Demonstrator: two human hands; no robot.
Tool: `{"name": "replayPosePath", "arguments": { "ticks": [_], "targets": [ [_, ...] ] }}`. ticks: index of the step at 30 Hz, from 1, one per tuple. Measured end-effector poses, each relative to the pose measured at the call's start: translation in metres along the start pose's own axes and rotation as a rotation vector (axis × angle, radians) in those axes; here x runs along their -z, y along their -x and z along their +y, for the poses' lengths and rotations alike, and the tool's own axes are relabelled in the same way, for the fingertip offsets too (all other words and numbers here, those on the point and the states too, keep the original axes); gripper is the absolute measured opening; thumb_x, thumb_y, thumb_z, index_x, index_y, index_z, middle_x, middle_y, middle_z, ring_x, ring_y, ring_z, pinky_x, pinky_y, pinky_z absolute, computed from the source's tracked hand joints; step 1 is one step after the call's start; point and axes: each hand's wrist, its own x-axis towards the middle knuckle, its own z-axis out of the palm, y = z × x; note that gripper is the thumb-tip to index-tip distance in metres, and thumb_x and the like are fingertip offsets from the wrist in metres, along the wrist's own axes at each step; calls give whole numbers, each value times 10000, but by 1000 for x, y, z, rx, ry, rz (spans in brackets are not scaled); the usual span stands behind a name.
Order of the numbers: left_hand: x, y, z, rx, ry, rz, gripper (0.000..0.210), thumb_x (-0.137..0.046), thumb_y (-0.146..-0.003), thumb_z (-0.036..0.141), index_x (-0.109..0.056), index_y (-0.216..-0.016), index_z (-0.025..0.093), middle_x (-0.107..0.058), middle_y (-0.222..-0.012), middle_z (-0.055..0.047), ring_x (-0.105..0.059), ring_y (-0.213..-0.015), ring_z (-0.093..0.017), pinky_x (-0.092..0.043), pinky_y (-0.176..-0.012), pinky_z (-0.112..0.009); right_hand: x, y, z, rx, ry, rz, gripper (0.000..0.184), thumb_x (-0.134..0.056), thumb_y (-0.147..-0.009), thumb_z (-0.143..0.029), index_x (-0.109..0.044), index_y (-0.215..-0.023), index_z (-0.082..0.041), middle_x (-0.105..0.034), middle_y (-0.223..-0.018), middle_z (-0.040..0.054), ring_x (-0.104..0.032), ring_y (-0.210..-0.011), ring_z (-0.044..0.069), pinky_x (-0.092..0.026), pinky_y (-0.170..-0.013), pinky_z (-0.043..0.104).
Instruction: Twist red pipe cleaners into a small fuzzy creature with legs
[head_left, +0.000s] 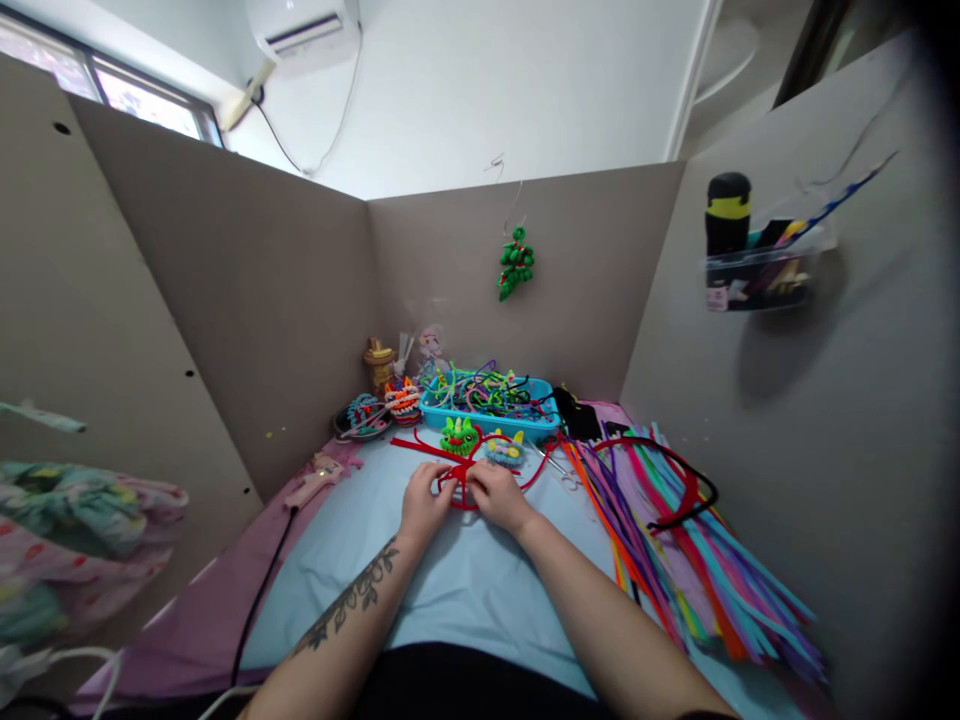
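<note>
**While Both Hands Grip: Position of the Red Piece Relative to the Blue Basket**

Because the blue basket (525,428) is your reference, locate the red piece (463,476) on the basket's near side, slightly left of its middle. The piece appears to be bent from fuzzy red stems.

Hand state: your left hand (427,497) pinches the left side of the piece between thumb and fingers; your right hand (495,495) pinches its right side. Which strand each fingertip bears on cannot be told.

Governing relation: the piece lies directly between your fingertips, so neither hand is nearer. Its free strands spread mainly sideways, roughly along the basket's front wall. The left strands slant toward the basket at their far end; a strand on the right curves up toward the basket's right corner. Judge this sideways spread as the axis to mind when turning the piece.

Clearance: a green figure (459,436) and a blue-and-yellow figure (504,449) sit between basket and hands, close to the strands. Metal scissors (556,464) lie near the basket's right corner. Loose coloured stems (720,570) spread right of the basket, toward you.
</note>
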Motion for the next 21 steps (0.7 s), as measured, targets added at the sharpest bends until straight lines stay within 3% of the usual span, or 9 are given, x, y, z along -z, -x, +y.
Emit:
{"name": "replayPosePath", "arguments": {
  "ticks": [5, 9, 12, 15, 18, 21],
  "targets": [
    [-9, -3, -14, 369, 325, 35, 425, -606, -709, 381, -508, -1050, 147, -567, -877, -63, -589, -692, -153, -474, -595, -278, 2, 0, 2, 4, -8, 47, 170, -451, -796, -97, -594, -771, -185, -589, -745, 38, -544, -736, 158, -426, -700, 261],
    [-7, -4, -13, 414, 322, 180, 450, -651, -662, 428, -531, -998, 155, -560, -716, -4, -558, -591, -129, -439, -537, -241, 1, 0, 2, -28, 85, 119, 187, -440, -820, -127, -614, -800, -190, -601, -771, 51, -552, -757, 174, -427, -708, 276],
    [-6, -3, -4, 552, 533, 27, 498, -644, -680, 458, -520, -1059, 159, -548, -543, 32, -511, -434, -109, -381, -441, -211, 0, 0, 2, -53, 165, 146, 192, -440, -833, -142, -623, -806, -193, -610, -791, 62, -559, -767, 182, -424, -709, 283],
    [-6, -3, 4, 695, 856, -28, 611, -694, -661, 418, -457, -1162, 161, -635, -660, -26, -591, -534, -132, -440, -517, -231, -3, 0, -1, -16, 179, 102, 191, -442, -836, -139, -624, -829, -198, -615, -815, 65, -562, -784, 183, -425, -713, 286],
    [-4, -4, 6, 704, 1085, -17, 701, -750, -624, 333, -418, -1220, 171, -649, -734, -30, -612, -617, -132, -470, -610, -256, -7, 0, -4, 25, 121, 69, 168, -462, -834, -152, -620, -870, -197, -617, -832, 64, -561, -809, 183, -435, -738, 292],
    [-1, -5, 6, 664, 1162, 29, 711, -754, -630, 290, -414, -1244, 174, -630, -690, 4, -584, -578, -99, -463, -618, -237, -12, 1, -6, -15, 28, 99, 143, -487, -831, -183, -617, -890, -190, -617, -847, 65, -563, -824, 178, -446, -760, 293]
  ]
}}
